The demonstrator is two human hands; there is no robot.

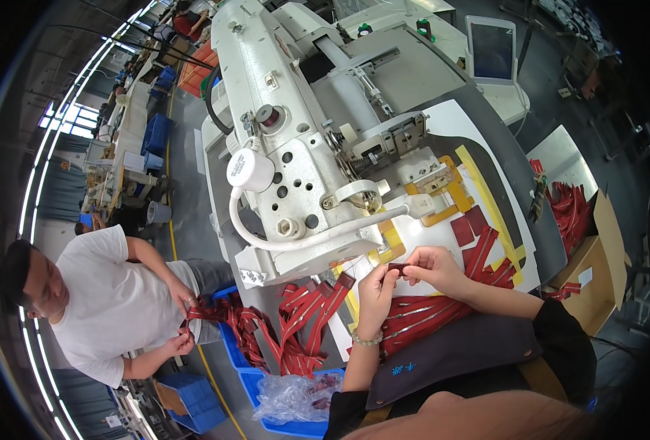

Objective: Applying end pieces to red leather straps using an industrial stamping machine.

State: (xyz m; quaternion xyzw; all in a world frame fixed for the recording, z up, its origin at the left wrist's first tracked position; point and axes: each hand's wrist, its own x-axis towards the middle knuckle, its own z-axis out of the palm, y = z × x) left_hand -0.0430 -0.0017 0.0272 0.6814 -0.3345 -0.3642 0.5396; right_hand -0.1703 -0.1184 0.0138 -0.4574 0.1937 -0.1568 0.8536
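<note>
Both my hands meet in front of the sewing machine's (295, 169) head. A small dark red fabric piece (398, 268) is pinched between them; its exact shape is partly covered by my fingers. My left hand (376, 292) grips its left end, and my right hand (436, 268) its right end. Beneath my wrists lie several red zippers (420, 323) with metal teeth, spread side by side. More red zippers (480, 257) rest just right of my right hand. Two dark red fabric squares (471, 224) sit on the white work plate beyond it, near the yellow clamp frame (453, 194).
Left of my hands, red zippers (310, 315) hang over the table edge towards blue bins (281, 422), one with clear plastic. A co-worker (112, 293) in a white shirt handles red zippers there. At right are a cardboard box (596, 271) and a screen (492, 48).
</note>
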